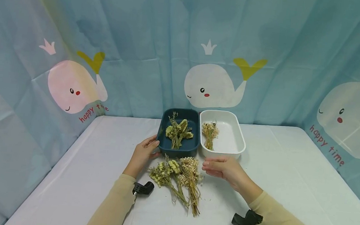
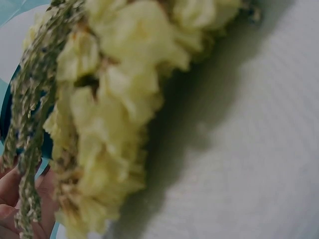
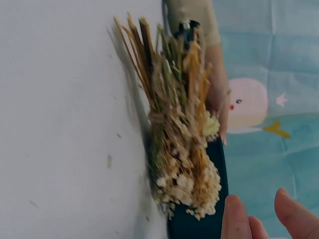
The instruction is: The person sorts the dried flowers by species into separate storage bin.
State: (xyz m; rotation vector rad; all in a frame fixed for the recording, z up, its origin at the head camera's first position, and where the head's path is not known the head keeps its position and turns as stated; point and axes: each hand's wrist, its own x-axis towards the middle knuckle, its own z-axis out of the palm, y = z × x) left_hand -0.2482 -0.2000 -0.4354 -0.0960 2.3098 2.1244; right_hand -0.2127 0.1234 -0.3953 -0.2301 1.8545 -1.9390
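Note:
My left hand (image 1: 144,156) rests its fingers against the left side of a dark blue tray (image 1: 161,145), near the front corner. A bunch of yellow dried flowers (image 1: 178,132) lies inside that tray. In front of the white tray (image 1: 240,141), my right hand (image 1: 226,169) hovers with nothing in it, thumb and fingers apart in the right wrist view. Between the hands, yellow dried flower bunches (image 1: 163,175) and cream dried flower bunches (image 1: 190,174) lie on the table, stems towards me. Yellow blossoms (image 2: 114,99) fill much of the left wrist view.
A cream dried flower bunch (image 1: 209,132) lies in the left part of the white tray, which stands right beside the blue one. The white tabletop (image 1: 290,172) ends at a blue curtain (image 1: 146,52) printed with whales. Small plant crumbs dot the cloth.

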